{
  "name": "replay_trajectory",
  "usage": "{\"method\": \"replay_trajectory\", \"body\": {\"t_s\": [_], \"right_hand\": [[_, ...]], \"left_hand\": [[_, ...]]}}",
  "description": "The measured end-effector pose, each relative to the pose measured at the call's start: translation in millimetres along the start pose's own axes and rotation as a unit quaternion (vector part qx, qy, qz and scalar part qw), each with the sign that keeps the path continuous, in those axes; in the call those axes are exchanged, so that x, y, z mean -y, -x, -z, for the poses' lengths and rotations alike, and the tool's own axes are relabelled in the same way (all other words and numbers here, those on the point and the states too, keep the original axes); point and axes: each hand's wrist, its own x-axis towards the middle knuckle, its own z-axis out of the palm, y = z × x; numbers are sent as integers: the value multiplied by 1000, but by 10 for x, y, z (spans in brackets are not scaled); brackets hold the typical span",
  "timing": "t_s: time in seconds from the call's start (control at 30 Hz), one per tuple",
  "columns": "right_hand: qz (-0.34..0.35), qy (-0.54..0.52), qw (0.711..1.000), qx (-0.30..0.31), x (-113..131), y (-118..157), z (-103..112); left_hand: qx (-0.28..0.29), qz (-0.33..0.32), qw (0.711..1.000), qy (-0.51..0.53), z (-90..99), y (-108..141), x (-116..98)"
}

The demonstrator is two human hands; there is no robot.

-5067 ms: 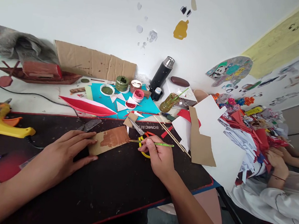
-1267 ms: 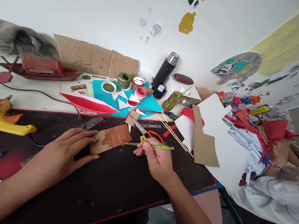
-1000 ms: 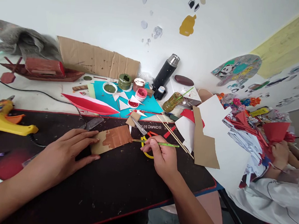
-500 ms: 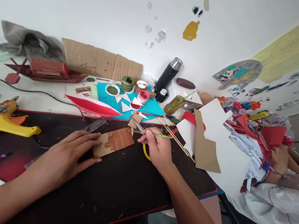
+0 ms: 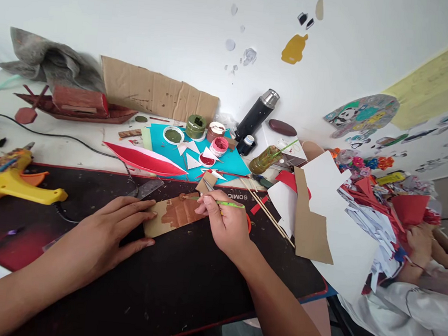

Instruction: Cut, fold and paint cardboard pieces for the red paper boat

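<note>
A cardboard strip (image 5: 178, 213), coated brown over much of its face, lies on the black mat (image 5: 182, 290). At its left end, my left hand (image 5: 111, 228) presses the strip with fingertips and thumb around the edges. My right hand (image 5: 227, 223) pinches a thin green-handled paintbrush (image 5: 232, 205), whose tip touches the upper part of the brown area. Scissors with pointed blades (image 5: 209, 185) lie partly under my right hand. Beyond the strip, paint jars (image 5: 195, 127) and a lid of green paint (image 5: 173, 135) stand on a blue sheet (image 5: 156, 137).
A yellow glue gun (image 5: 18, 184) lies at the left, its cable crossing the table. Behind are a red-brown model boat (image 5: 76, 108) and a red paper boat (image 5: 146, 161). Cut cardboard (image 5: 313, 223), wooden sticks (image 5: 272, 216) and a jar of murky liquid (image 5: 264, 160) are right. Another person's hand (image 5: 419, 245) shows far right.
My right hand and the brush have moved left, bringing the tip further over the brown area. The view has shifted slightly. My left hand keeps its hold on the strip.
</note>
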Motion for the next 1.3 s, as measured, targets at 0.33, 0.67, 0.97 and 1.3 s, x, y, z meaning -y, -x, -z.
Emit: {"method": "replay_trajectory", "body": {"t_s": [0.33, 0.67, 0.97, 1.3], "right_hand": [[-24, -25, 999, -14, -30, 12, 25], [-8, -1, 1000, -11, -22, 18, 46], [32, -23, 999, 33, 146, 122, -116], [11, -29, 1000, -1, 107, 131, 5]], "left_hand": [[12, 17, 999, 25, 5, 18, 31], [9, 22, 999, 28, 3, 9, 9], [12, 31, 999, 33, -4, 14, 22], [-14, 17, 1000, 9, 33, -35, -83]]}}
